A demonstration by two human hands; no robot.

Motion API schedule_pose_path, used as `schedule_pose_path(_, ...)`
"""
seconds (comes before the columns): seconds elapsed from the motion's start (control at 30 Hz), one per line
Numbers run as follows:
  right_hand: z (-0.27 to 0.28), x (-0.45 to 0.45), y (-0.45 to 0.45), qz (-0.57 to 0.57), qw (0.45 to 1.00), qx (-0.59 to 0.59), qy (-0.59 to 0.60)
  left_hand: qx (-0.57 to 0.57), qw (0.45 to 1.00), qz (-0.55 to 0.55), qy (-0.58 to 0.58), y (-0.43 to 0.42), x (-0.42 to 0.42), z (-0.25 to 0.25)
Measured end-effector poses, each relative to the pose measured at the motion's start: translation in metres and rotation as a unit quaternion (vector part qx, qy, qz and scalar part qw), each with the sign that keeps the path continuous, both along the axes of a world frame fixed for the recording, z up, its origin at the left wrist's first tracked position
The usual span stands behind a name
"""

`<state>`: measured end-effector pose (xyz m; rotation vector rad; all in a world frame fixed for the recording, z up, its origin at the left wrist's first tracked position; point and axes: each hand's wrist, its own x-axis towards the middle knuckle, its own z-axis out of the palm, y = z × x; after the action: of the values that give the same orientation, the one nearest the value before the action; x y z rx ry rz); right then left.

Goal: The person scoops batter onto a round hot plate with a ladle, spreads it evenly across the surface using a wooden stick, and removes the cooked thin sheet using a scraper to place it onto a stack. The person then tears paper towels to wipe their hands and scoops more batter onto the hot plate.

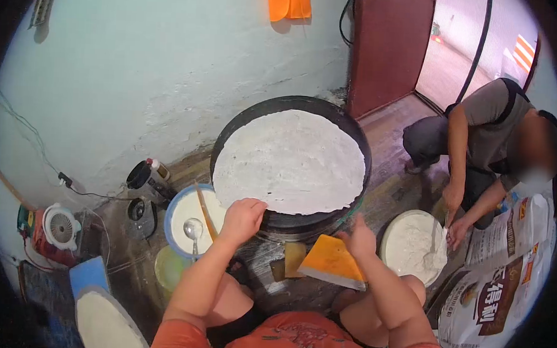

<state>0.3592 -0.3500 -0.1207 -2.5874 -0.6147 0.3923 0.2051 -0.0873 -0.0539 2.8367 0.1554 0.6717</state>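
From the head camera: a large, thin white flatbread [291, 159] lies in a round black pan [289, 222] on the floor. The left hand [245, 215] bends its fingers at the near edge; whether its grip pinches the bread, I cannot tell. The right hand [359, 238] grips an orange scraper [330, 261] beside the pan. Another person [489, 112] crouches at right.

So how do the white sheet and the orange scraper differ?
The white sheet is broad and rounded; the orange scraper is smaller and straight-edged. The white sheet lies on the black pan; the orange scraper is in the right hand. Both look thin.
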Motion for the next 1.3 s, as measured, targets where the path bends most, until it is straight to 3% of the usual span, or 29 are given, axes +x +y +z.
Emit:
schedule_pose_path(0.27, -0.006, 0.023, -0.005, -0.036, 0.988, 0.101, -0.114, 0.040, 0.999, -0.022, -0.004, -0.010, -0.024, 0.053)
schedule_pose_path(0.4, -0.010, 0.030, -0.004, 0.040, 0.975, 0.175, -0.134, 0.076, 0.996, -0.036, -0.021, -0.002, -0.044, 0.092)
schedule_pose_path(0.53, 0.035, 0.016, 0.007, 0.098, 0.966, 0.238, -0.009, 0.126, 0.990, 0.032, -0.049, 0.024, -0.077, 0.120)
schedule_pose_path(0.57, 0.051, 0.006, 0.015, 0.057, 0.958, 0.278, 0.049, 0.121, 0.990, 0.047, -0.049, 0.037, -0.087, 0.121)
schedule_pose_path(0.6, 0.072, 0.001, 0.020, 0.119, 0.960, 0.253, -0.020, 0.074, 0.993, 0.080, -0.046, 0.053, -0.097, 0.120)
schedule_pose_path(0.67, 0.107, -0.010, 0.042, 0.143, 0.953, 0.265, 0.021, 0.025, 0.990, 0.130, -0.042, 0.084, -0.119, 0.119)
schedule_pose_path(0.73, 0.149, -0.029, 0.072, 0.193, 0.943, 0.270, -0.038, -0.143, 0.965, 0.219, -0.012, 0.114, -0.143, 0.124)
schedule_pose_path(0.77, 0.169, -0.043, 0.090, 0.217, 0.939, 0.263, -0.055, -0.141, 0.961, 0.236, -0.017, 0.131, -0.159, 0.125)
schedule_pose_path(0.83, 0.200, -0.070, 0.129, 0.277, 0.917, 0.258, -0.126, -0.318, 0.902, 0.286, -0.054, 0.166, -0.196, 0.127)
schedule_pose_path(0.87, 0.212, -0.083, 0.150, 0.303, 0.908, 0.261, -0.124, -0.328, 0.884, 0.317, -0.097, 0.178, -0.218, 0.130)
schedule_pose_path(0.93, 0.237, -0.120, 0.194, 0.360, 0.867, 0.308, -0.152, -0.212, 0.902, 0.347, -0.148, 0.192, -0.277, 0.157)
schedule_pose_path(1.03, 0.269, -0.193, 0.241, 0.408, 0.837, 0.341, -0.127, -0.152, 0.855, 0.402, -0.290, 0.187, -0.385, 0.201)
schedule_pose_path(1.1, 0.278, -0.250, 0.262, 0.457, 0.788, 0.389, -0.138, -0.101, 0.838, 0.403, -0.355, 0.156, -0.473, 0.228)
schedule_pose_path(1.17, 0.275, -0.307, 0.278, 0.501, 0.763, 0.405, -0.054, -0.048, 0.816, 0.414, -0.401, 0.103, -0.540, 0.247)
schedule_pose_path(1.3, 0.240, -0.413, 0.295, 0.614, 0.650, 0.447, 0.016, 0.093, 0.758, 0.514, -0.391, -0.024, -0.651, 0.217)
